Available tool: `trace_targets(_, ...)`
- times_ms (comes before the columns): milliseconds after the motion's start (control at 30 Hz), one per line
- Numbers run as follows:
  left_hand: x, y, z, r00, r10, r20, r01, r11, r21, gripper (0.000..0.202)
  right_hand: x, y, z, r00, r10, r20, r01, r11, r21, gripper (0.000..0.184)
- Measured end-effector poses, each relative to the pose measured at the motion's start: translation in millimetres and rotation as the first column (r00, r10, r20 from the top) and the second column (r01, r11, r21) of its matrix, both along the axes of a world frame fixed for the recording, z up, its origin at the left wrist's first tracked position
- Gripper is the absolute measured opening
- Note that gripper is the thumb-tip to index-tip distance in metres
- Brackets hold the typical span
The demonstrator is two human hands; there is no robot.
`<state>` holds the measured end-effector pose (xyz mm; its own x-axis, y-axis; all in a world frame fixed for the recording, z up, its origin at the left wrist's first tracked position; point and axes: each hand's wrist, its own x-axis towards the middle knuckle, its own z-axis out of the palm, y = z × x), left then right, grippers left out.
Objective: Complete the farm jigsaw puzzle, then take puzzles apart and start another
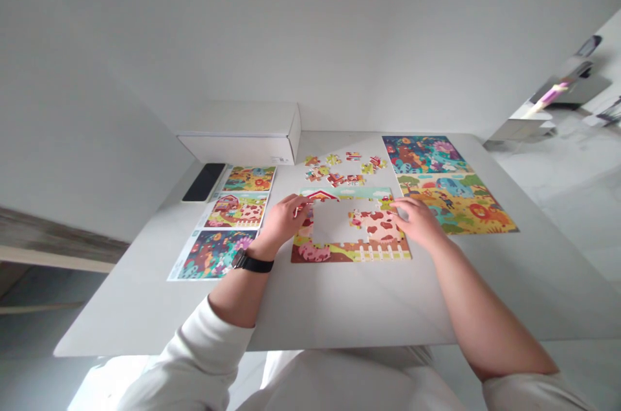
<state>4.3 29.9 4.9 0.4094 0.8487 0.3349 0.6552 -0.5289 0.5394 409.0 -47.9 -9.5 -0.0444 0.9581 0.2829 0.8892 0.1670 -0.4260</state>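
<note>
A partly assembled farm jigsaw puzzle (339, 254) lies flat on the table, with its border joined around a bare middle. Cow pieces (383, 226) fill its right side. My left hand (284, 222), with a black watch on the wrist, has its fingers and thumb closed at the puzzle's upper left edge, by the red barn. Opposite it, my right hand (420, 220) pinches the upper right edge. Both sets of fingertips partly cover the border. Several loose puzzle pieces (336, 179) lie beyond the top edge.
Left of the puzzle are a picture sheet (237, 210) with three scenes and a black phone (204, 182). A white box (237, 133) stands behind them against the wall. Two finished puzzles, a dark forest one (427, 153) and a savanna one (456, 202), lie at the right.
</note>
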Motion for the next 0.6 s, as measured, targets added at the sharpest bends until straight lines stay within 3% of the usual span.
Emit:
trace_targets(133,0,1,-1.4,0.997,0.069,0.026,-0.069,0.998,-0.009,0.025,-10,1,-3.7,1.000,0.021,-0.024,-0.019,0.998,0.053,0.021)
trace_targets(333,3,-2,-4.1,0.998,0.027,0.056,-0.026,1.000,-0.016,0.022,-30,1,-1.0,0.990,0.096,-0.102,-0.083,0.988,0.127,0.019)
trace_targets(600,8,-8,1.7,0.996,0.012,0.089,-0.007,0.999,-0.051,0.023,-36,-3,28.0,0.990,0.030,-0.135,0.017,0.941,0.337,0.019)
